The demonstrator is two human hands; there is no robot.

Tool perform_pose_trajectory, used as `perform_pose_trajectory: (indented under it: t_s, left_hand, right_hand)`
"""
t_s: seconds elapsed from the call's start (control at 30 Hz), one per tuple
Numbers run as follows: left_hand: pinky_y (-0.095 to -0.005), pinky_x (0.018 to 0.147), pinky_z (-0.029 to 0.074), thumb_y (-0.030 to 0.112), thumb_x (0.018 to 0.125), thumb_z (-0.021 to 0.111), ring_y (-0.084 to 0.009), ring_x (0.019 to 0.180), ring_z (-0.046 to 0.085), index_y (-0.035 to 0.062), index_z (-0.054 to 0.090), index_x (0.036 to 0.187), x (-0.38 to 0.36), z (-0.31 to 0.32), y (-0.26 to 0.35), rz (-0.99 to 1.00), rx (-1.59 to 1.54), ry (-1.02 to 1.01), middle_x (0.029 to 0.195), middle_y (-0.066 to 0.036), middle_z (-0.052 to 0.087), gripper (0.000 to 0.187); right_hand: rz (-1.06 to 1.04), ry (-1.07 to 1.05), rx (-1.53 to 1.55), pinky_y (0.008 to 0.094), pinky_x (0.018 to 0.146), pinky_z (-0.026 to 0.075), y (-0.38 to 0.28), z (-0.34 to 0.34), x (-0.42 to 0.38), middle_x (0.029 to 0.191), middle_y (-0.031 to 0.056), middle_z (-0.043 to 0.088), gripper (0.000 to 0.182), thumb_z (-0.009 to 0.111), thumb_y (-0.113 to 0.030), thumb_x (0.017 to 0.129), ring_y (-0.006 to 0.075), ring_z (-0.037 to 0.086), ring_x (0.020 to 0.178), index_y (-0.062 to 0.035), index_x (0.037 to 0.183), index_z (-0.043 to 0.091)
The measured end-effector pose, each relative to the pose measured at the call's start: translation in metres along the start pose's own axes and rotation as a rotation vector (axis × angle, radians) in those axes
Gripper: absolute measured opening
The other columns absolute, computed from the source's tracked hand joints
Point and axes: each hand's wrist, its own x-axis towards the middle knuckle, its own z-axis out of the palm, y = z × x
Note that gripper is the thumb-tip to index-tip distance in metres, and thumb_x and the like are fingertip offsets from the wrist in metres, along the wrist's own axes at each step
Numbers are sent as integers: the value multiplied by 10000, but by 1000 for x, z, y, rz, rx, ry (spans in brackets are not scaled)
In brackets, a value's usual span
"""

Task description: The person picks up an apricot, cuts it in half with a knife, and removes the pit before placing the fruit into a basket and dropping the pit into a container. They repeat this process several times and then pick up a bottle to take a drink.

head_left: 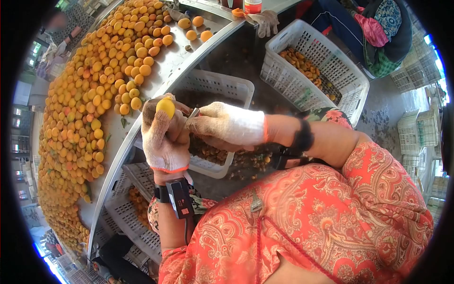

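Observation:
My left hand, in a white knitted glove with soiled fingers, is closed around a yellow-orange apricot at the edge of the metal table. Close beside it, my right hand, gloved the same way, grips a small metal tool. Its tip shows between the two hands, just right of the apricot; the rest is hidden by the fingers. Under both hands stands a white plastic crate with dark brown pits and scraps in it.
A large heap of apricots covers the metal table on the left. At upper right, a white crate holds apricot pieces. Another crate sits below the table edge. A loose glove lies at the top; other people are nearby.

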Motion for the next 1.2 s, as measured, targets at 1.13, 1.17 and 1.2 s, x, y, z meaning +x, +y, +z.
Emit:
perform_pose_trajectory:
  t_s: [1.13,1.17,1.2]
  left_hand:
    - [-240,665,441,186,870,524,-117,745,504,-25,611,1222,0,13,0,-143,90,62,970,-73,615,419]
    - [-240,665,441,186,870,524,-117,745,504,-25,611,1222,2,9,0,-147,88,63,970,-73,615,419]
    - [-283,688,495,164,863,522,-164,830,576,-26,607,1223,4,4,1,-133,76,28,994,-95,628,416]
  right_hand:
    - [-428,404,-779,449,711,506,35,-4,17,871,232,655,226,612,-230,958,429,650,891,-12,969,553]
    - [-412,390,-784,444,715,508,34,-4,16,875,230,659,226,607,-233,963,428,651,890,-12,977,563]
    - [-395,376,-788,438,720,509,32,-3,14,879,228,662,227,601,-236,968,428,651,889,-12,985,573]
